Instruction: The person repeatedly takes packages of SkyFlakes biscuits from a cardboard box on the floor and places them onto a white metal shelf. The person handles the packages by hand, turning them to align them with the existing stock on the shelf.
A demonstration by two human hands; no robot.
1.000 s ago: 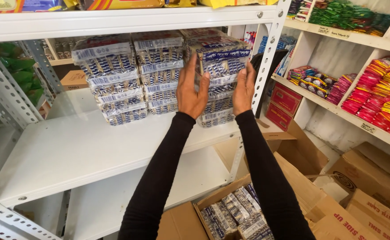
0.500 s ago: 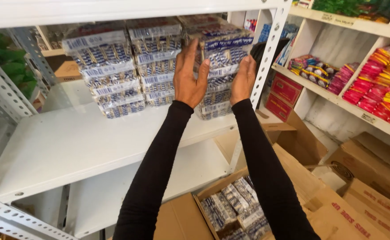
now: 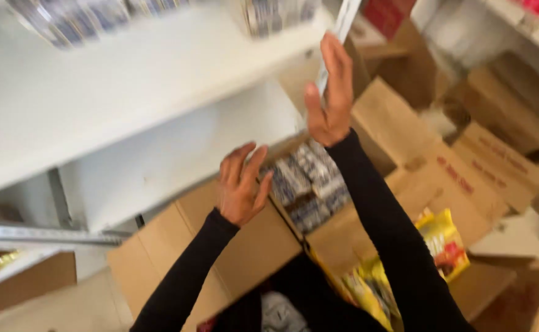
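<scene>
The view has swung down from the stacked shelf and both hands have come away from the blue-and-white packs, now empty. The white metal shelf [image 3: 97,104] spans the top, bare along its front edge. Beneath it an open cardboard box [image 3: 251,246] holds more packs [image 3: 309,184]; the left hand [image 3: 240,187], fingers spread, hovers just beside them, and the right hand [image 3: 331,98], open, is raised near the shelf post.

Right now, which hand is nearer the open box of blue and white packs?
Left. The left hand hovers open at the open box's left edge; the right hand is raised higher, by the shelf post.
</scene>
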